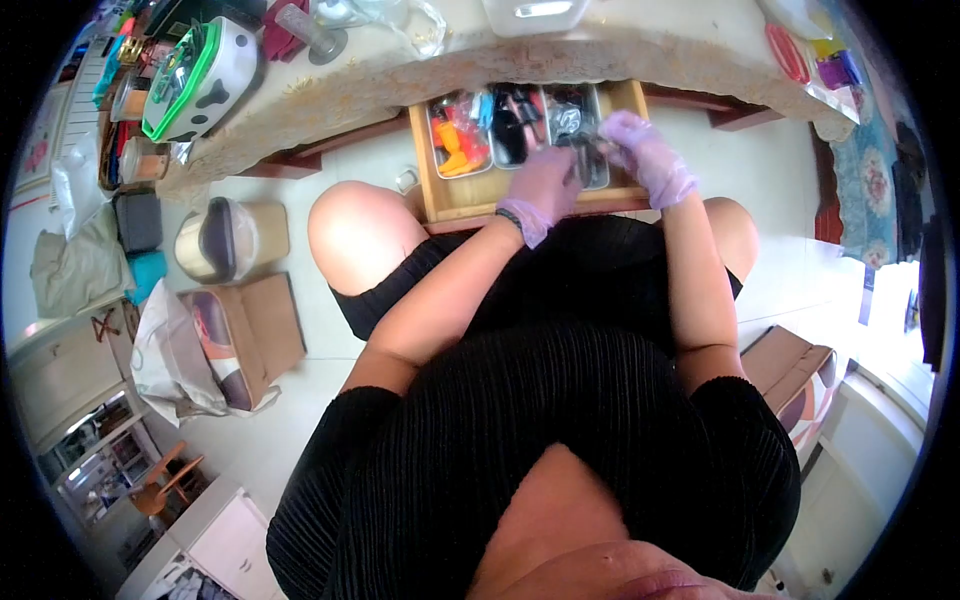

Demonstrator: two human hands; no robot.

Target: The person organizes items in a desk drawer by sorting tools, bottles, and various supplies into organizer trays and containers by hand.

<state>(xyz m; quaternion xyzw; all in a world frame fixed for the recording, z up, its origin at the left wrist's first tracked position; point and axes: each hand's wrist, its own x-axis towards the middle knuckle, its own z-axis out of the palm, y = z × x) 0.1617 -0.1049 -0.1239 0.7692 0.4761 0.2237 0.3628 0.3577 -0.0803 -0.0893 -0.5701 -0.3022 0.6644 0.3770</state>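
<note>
Both of my hands wear thin, translucent purple gloves and work over an open wooden drawer (436, 190). My left hand (546, 186) has its fingers curled at a dark, greyish item (584, 158), blurred and partly covered. Just to the right, my right hand (648, 158) is bent with its fingertips drawn together near the same item; what they grip is too small to name. Below lies a white bin (602, 105) with clear plastic packets. The left bin holds orange and yellow pieces (455, 150), and the middle one holds black items (508, 132).
Above the drawer runs a table with a lace-edged cloth (380, 85), bearing a green-rimmed white container (195, 85) and a clear tub (537, 14). A bin (235, 240) and a cardboard box (265, 335) stand on the left floor; another box (785, 365) is at right.
</note>
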